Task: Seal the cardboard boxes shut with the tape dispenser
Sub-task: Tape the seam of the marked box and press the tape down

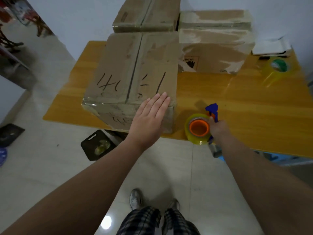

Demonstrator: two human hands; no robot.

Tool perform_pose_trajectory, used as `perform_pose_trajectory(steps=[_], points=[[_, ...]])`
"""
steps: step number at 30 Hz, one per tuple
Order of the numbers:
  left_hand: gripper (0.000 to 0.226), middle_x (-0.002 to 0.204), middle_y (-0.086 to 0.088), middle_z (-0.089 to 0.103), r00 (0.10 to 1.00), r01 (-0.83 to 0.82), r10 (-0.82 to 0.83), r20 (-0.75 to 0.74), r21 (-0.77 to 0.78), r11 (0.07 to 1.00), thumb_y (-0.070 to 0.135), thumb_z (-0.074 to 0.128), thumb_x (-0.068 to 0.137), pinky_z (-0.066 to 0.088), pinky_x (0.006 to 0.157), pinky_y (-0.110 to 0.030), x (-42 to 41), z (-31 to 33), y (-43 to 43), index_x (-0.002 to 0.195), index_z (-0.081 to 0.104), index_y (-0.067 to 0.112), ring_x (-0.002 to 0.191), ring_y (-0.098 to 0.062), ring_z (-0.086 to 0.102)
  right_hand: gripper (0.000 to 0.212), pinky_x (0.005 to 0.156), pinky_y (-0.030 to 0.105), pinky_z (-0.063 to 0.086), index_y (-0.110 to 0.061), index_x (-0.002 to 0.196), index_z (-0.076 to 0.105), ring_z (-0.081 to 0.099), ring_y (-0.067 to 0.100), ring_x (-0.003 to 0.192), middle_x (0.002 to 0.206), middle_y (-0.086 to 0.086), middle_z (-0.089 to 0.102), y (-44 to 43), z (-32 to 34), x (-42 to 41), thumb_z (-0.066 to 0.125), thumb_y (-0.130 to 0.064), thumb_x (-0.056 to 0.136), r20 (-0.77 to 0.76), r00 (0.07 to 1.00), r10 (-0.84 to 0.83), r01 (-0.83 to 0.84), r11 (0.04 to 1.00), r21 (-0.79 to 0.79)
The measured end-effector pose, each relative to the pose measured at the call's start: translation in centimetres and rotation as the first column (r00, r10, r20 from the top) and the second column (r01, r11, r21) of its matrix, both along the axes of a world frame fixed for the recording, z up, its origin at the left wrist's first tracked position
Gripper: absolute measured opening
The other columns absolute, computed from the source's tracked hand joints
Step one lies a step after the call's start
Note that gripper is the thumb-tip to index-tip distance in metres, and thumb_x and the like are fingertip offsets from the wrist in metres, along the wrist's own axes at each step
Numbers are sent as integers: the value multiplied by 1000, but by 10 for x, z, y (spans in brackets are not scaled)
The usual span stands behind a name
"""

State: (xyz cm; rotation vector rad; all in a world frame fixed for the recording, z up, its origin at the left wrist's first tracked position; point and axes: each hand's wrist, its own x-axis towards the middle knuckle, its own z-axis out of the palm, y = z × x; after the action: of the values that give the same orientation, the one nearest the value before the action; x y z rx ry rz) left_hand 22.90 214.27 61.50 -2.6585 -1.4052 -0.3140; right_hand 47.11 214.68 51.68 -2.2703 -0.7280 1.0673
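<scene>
- Your left hand (149,116) lay flat, fingers straight and together, on the near right corner of the marked cardboard box (128,68).
- Your right hand (218,128) gripped the blue tape dispenser (199,128) over the counter (245,102) edge, its roll just left of that hand.
- The dispenser was just right of your left hand.
- A taped-up box (215,39) stood well beyond your right hand.

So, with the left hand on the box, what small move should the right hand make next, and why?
Probably carry the tape dispenser to the near end of the middle seam of the box. The right hand grips it beside the box, off the cardboard, while the left hand lies flat on the near edge, and the seam looks untaped.
</scene>
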Motion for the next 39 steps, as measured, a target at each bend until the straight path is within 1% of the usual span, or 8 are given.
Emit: perform_pose_trajectory(steps=[3, 5, 8, 11, 15, 22, 28, 39], points=[[68, 147, -12, 40, 1000, 17, -17, -13, 8, 1000, 8, 62, 79, 21, 114, -40, -3, -1, 2, 142, 36, 6, 137, -25, 35, 36, 50, 33, 33, -3, 79, 48, 48, 31, 67, 73, 13, 50, 3, -10, -2, 45, -31, 100, 100, 995, 23, -18, 998, -54], [69, 147, -12, 40, 1000, 20, -20, -9, 0, 1000, 8, 61, 79, 22, 114, -40, -3, 0, 1, 142, 36, 6, 137, -26, 35, 26, 60, 38, 43, 0, 107, 50, 52, 33, 85, 95, 17, 55, 7, -5, -8, 51, -24, 97, 236, 970, 64, -57, 998, -35], [66, 147, -11, 40, 1000, 22, -23, -1, -34, 999, 7, 60, 81, 21, 114, -40, -3, 4, -1, 143, 36, 7, 137, -25, 34, 62, 103, 40, 39, -7, 143, 34, 41, 31, 128, 139, 15, 43, -1, 21, -33, 61, -26, 90, 308, 943, 128, -226, 924, 307], [61, 152, -7, 32, 999, 10, -7, 31, -91, 996, 5, 47, 87, 12, 116, -34, -3, 12, -1, 145, 32, 10, 141, -20, 27, 90, 113, 31, 17, -24, 151, 13, 12, 7, 141, 157, -3, 19, -27, 49, -70, 64, -49, 82, 303, 869, 391, -493, 723, 484], [62, 156, -3, 21, 997, 34, -23, 77, -154, 987, 4, 38, 89, 2, 116, -25, -7, 21, 4, 149, 22, 14, 144, -13, 16, 96, 119, 39, 2, -19, 152, 4, 3, 12, 145, 159, -2, 11, -26, 58, -92, 66, -43, 83, 411, 791, 454, -608, 664, 436], [66, 158, 0, 9, 995, 91, -85, 48, -164, 982, 9, 41, 91, -5, 116, -24, -11, 24, 6, 150, 13, 17, 145, -10, 6, 62, 116, 29, 7, -10, 150, 20, 17, 19, 144, 157, 6, 22, -27, 64, -98, 50, -25, 97, 534, 752, 386, -622, 683, 383], [65, 158, 0, 9, 997, 76, -71, 39, -159, 984, 13, 40, 92, -4, 117, -25, -11, 22, 5, 151, 12, 16, 145, -10, 5, 50, 119, 35, 15, -6, 146, 31, 27, 23, 142, 152, 11, 33, -40, 67, -92, 43, -10, 98, 593, 727, 345, -615, 711, 340], [65, 158, 0, 13, 996, 84, -76, 53, -155, 984, 12, 43, 91, -4, 116, -24, -11, 21, 7, 150, 16, 16, 145, -11, 9, 50, 116, 42, 24, -8, 148, 30, 26, 19, 142, 152, 8, 34, -43, 54, -122, 39, -5, 99, 295, 896, 331, -442, 722, 533]])
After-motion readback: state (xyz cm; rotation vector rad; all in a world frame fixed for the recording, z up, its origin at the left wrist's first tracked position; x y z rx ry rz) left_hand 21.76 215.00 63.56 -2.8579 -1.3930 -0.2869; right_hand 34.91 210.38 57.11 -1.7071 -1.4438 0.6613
